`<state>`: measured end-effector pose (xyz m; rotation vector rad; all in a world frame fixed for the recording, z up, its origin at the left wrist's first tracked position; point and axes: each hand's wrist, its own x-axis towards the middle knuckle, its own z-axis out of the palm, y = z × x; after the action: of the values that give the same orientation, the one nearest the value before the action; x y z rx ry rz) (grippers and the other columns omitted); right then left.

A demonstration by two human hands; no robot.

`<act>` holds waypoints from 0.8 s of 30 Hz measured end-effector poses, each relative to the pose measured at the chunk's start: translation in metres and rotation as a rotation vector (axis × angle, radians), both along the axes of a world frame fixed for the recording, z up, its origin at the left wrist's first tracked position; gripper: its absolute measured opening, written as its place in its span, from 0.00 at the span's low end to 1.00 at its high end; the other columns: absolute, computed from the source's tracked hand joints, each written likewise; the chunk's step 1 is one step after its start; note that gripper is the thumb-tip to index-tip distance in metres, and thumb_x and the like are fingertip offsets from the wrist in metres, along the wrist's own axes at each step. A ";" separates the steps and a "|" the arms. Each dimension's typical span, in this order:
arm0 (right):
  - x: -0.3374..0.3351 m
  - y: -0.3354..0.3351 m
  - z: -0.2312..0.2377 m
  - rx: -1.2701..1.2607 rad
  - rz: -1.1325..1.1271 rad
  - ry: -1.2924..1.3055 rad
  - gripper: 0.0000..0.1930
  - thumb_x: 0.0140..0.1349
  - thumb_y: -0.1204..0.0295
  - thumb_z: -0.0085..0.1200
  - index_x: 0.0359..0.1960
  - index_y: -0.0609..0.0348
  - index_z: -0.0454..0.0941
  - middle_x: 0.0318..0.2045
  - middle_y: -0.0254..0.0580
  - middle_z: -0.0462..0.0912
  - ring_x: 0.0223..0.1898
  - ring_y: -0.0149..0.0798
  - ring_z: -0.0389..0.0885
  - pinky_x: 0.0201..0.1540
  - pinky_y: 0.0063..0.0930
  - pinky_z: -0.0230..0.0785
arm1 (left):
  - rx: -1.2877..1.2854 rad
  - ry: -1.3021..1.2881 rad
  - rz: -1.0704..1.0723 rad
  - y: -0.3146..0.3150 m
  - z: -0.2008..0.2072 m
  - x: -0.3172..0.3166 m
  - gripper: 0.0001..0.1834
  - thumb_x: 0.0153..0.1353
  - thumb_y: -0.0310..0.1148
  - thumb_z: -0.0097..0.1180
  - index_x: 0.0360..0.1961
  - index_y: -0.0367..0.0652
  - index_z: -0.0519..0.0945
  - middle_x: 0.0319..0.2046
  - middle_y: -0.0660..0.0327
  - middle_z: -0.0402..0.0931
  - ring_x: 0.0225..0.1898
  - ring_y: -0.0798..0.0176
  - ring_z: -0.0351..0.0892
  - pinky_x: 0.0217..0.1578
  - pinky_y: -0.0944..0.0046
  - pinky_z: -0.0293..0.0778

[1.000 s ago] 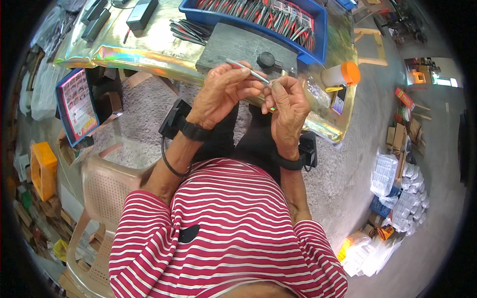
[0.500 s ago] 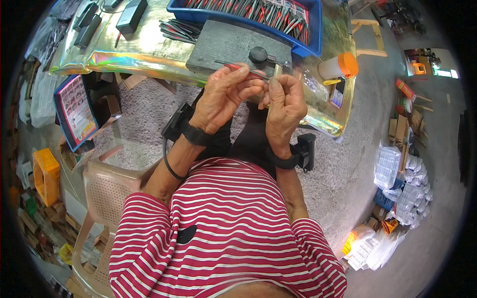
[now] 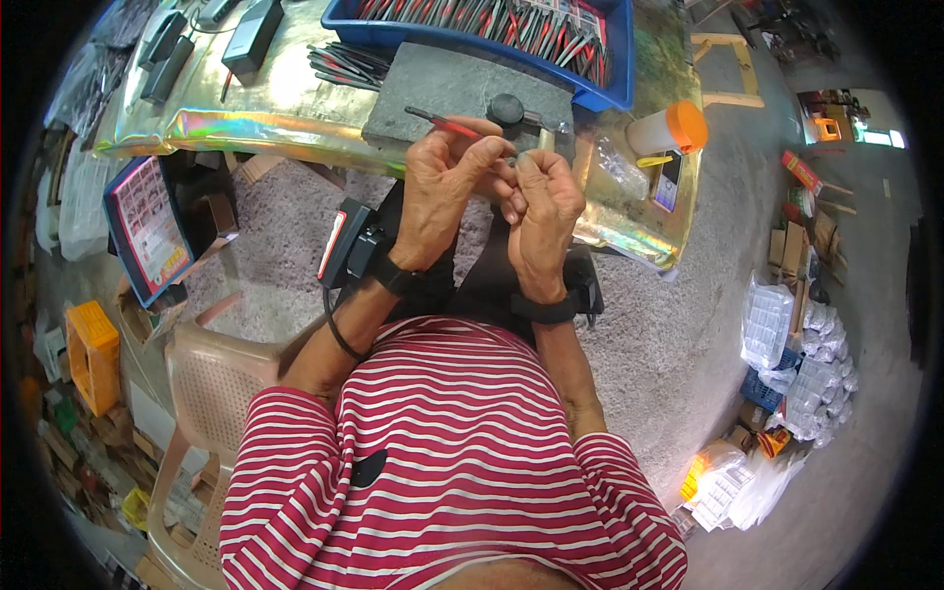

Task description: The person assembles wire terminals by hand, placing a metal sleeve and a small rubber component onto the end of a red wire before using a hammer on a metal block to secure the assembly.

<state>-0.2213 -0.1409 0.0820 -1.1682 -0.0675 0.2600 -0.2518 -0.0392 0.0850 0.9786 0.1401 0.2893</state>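
Observation:
A slim red-and-black stick, much like a pen, is gripped in my left hand. Its dark end sticks out to the far left, and my fingers cover the other end. Close beside it, my right hand is closed in a pinch at that covered end; what its fingertips hold is hidden. Both hands are raised at the near edge of a grey stone slab. On the slab sits a round black knob-like piece with a small metal fitting beside it.
Behind the slab stands a blue tray full of similar sticks, with a loose pile to its left. An orange-lidded jar is on the right of the foil-covered table. Left of me is a plastic chair.
Both hands have shifted slightly left and come closer together. My left wrist has turned, and the stick's dark end points farther up and left. My right fingers stay pinched.

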 end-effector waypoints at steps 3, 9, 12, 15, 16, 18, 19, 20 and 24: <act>0.005 0.000 -0.002 0.080 0.023 0.059 0.06 0.57 0.73 0.46 0.29 0.63 0.66 0.17 0.31 0.68 0.13 0.18 0.58 0.13 0.10 0.50 | 0.111 0.042 0.022 0.001 0.002 0.006 0.09 0.56 0.30 0.49 0.33 0.34 0.72 0.28 0.57 0.75 0.24 0.69 0.75 0.24 0.73 0.74; 0.017 -0.001 -0.005 0.178 0.083 0.173 0.08 0.57 0.73 0.45 0.35 0.65 0.67 0.20 0.33 0.68 0.16 0.19 0.59 0.15 0.10 0.52 | 0.335 0.014 0.131 0.005 0.001 0.027 0.04 0.53 0.25 0.49 0.30 0.36 0.74 0.21 0.63 0.74 0.22 0.74 0.72 0.21 0.75 0.68; 0.020 -0.001 -0.004 0.226 0.129 0.212 0.11 0.56 0.75 0.44 0.40 0.66 0.67 0.21 0.33 0.68 0.17 0.19 0.60 0.15 0.11 0.53 | 0.521 -0.014 0.111 0.010 -0.010 0.038 0.05 0.56 0.29 0.49 0.31 0.39 0.73 0.25 0.61 0.75 0.25 0.72 0.74 0.24 0.74 0.71; 0.024 0.001 -0.002 0.237 0.175 0.212 0.13 0.54 0.77 0.43 0.42 0.67 0.65 0.21 0.33 0.69 0.18 0.20 0.60 0.15 0.12 0.53 | 0.540 -0.067 0.201 0.007 -0.014 0.049 0.01 0.53 0.24 0.48 0.27 0.38 0.71 0.19 0.63 0.72 0.21 0.74 0.71 0.21 0.74 0.67; 0.026 0.000 -0.004 0.240 0.173 0.212 0.13 0.54 0.77 0.43 0.42 0.67 0.65 0.21 0.33 0.69 0.18 0.20 0.60 0.15 0.12 0.53 | 0.543 -0.067 0.198 0.007 -0.014 0.052 0.01 0.53 0.24 0.48 0.27 0.38 0.71 0.19 0.63 0.72 0.21 0.74 0.71 0.21 0.74 0.67; 0.029 -0.001 -0.008 0.219 0.180 0.212 0.14 0.54 0.77 0.43 0.43 0.68 0.65 0.21 0.34 0.69 0.17 0.20 0.60 0.15 0.12 0.54 | 0.591 -0.039 0.191 0.008 -0.013 0.056 0.02 0.53 0.24 0.48 0.28 0.38 0.70 0.19 0.63 0.71 0.20 0.73 0.69 0.20 0.74 0.66; 0.029 -0.003 -0.008 0.221 0.180 0.213 0.14 0.54 0.77 0.43 0.43 0.68 0.65 0.21 0.34 0.69 0.17 0.20 0.60 0.15 0.12 0.54 | 0.593 -0.038 0.191 0.007 -0.014 0.059 0.02 0.53 0.24 0.48 0.28 0.38 0.70 0.19 0.63 0.71 0.20 0.73 0.69 0.20 0.74 0.66; 0.029 -0.007 -0.008 0.188 0.155 0.204 0.14 0.54 0.77 0.43 0.43 0.68 0.65 0.21 0.35 0.69 0.17 0.20 0.60 0.15 0.12 0.54 | 0.595 -0.020 0.192 0.006 -0.015 0.062 0.02 0.53 0.25 0.47 0.28 0.38 0.70 0.18 0.64 0.71 0.19 0.74 0.68 0.20 0.74 0.66; 0.027 -0.027 -0.002 0.099 0.108 0.168 0.12 0.54 0.77 0.43 0.40 0.69 0.66 0.21 0.36 0.70 0.17 0.20 0.60 0.15 0.11 0.53 | 0.637 -0.005 0.124 0.012 -0.023 0.072 0.03 0.57 0.28 0.46 0.30 0.40 0.71 0.22 0.65 0.72 0.22 0.74 0.69 0.23 0.74 0.69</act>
<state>-0.1946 -0.1682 0.0799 -1.0417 0.0043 0.4451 -0.1794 -0.0273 0.0618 1.6031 0.1053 0.4653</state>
